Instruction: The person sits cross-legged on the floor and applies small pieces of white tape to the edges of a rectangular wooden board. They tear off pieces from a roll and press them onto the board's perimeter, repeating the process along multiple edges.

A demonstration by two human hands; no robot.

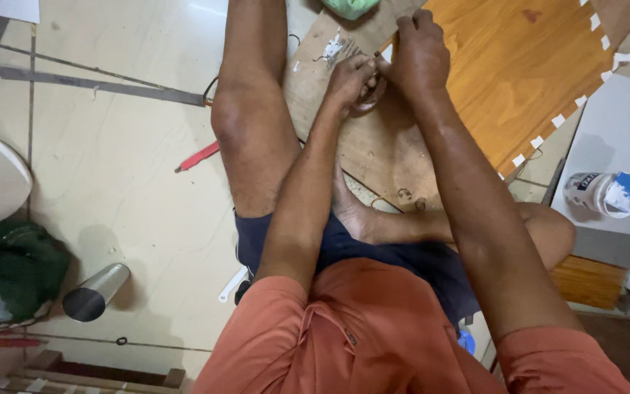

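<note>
Where our left hand (350,79) and right hand (418,52) meet at twelve o'clock, both pinch closed on a small roll of tape (370,93), probably light and sticky, best held by its rim, above the brown board (373,157); orange laminate sheet (519,73) at one o'clock.

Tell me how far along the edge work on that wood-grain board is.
Done: white tabs already line the wood-grain board's right edge. In hand: left hand and right hand meet at its near-left edge, over a brown board; what they pinch is hidden. Left: that edge shows no tabs yet.
</note>
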